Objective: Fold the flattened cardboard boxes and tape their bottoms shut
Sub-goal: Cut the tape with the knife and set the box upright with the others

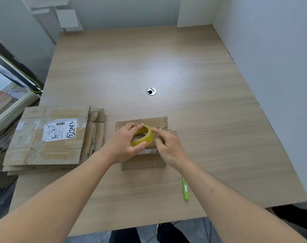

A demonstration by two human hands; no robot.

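Grip on the tape roll [142,136]: our left hand [125,145] curls round the roll while our right hand [168,148] pinches at its outer edge, above the cardboard box [142,162].

From largest to smallest, we note the bench [166,67]; the stack of flattened boxes [49,137] lying at its left, well apart from the work; the single box under both hands, which appears to lie flat and not yet taped; the yellow roll held just over it; and the green utility knife [185,188] near the right forearm. We judge three risks: the tape end may slip from the pinch and re-stick; the unweighted box may shift when tape is pulled; the forearm may nudge the knife toward the bench edge.
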